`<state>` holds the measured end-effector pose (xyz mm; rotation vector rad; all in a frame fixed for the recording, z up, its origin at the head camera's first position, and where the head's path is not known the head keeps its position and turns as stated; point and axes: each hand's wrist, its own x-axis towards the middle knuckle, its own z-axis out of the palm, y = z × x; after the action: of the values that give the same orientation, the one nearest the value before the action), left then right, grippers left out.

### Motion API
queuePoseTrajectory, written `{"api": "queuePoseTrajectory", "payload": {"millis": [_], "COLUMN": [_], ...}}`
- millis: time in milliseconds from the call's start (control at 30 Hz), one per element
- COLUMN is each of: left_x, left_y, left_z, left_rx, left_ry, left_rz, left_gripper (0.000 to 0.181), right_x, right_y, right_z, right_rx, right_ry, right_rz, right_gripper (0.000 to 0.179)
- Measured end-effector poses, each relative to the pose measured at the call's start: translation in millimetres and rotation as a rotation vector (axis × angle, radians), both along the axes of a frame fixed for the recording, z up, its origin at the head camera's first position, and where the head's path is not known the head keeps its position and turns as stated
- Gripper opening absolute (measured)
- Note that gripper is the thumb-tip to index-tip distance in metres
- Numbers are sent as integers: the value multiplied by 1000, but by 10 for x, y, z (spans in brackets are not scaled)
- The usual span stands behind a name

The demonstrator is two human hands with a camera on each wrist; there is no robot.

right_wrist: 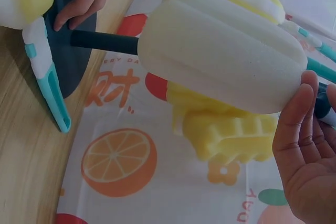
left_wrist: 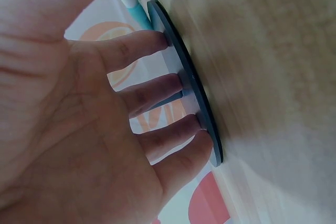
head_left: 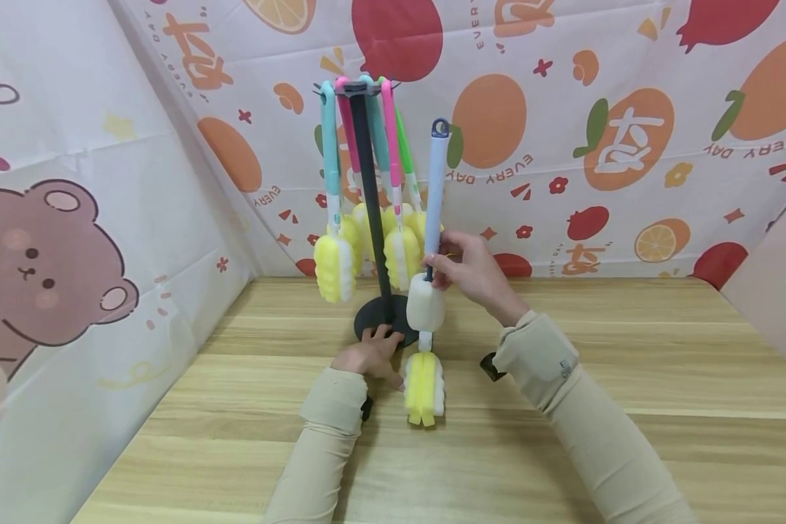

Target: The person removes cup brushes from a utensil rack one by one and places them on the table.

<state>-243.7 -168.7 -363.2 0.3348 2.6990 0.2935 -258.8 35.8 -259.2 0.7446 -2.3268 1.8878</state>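
Light-blue brush handle (head_left: 436,185): smooth plastic look. White brush head (head_left: 426,306): matt foam. Yellow-and-white brush heads (head_left: 334,269): ridged sponge. Stand base (head_left: 368,320): smooth, metal or plastic unclear. Table (head_left: 629,335): wood-grained, faint sheen. Backdrop (head_left: 491,120): creased, cloth-like. Sleeves (head_left: 596,407): matt cloth.

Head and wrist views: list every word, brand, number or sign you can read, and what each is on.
"EVERY DAY": printed several times on the backdrop, at various angles; some prints are cut off.
"财": large orange print on the backdrop, clearest in the right wrist view.
Right sleeve: small dark mark, too small to read.
Left wrist view: orange lettering, partly hidden, unreadable.
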Motion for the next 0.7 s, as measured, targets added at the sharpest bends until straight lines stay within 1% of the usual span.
{"api": "queuePoseTrajectory", "payload": {"millis": [200, 467, 700], "left_x": [-2, -11, -6], "left_y": [1, 12, 0], "left_z": [-1, 1, -7], "left_rx": [-12, -22, -13], "left_ry": [1, 6, 1], "left_rz": [-2, -11, -1], "left_gripper": [90, 91, 91], "right_x": [14, 33, 116], "right_y": [64, 190, 269], "right_z": [-61, -183, -268], "right_rx": [-9, -73, -85], "right_ry": [0, -6, -20], "right_rz": [7, -10, -7], "right_gripper": [32, 29, 29]}}
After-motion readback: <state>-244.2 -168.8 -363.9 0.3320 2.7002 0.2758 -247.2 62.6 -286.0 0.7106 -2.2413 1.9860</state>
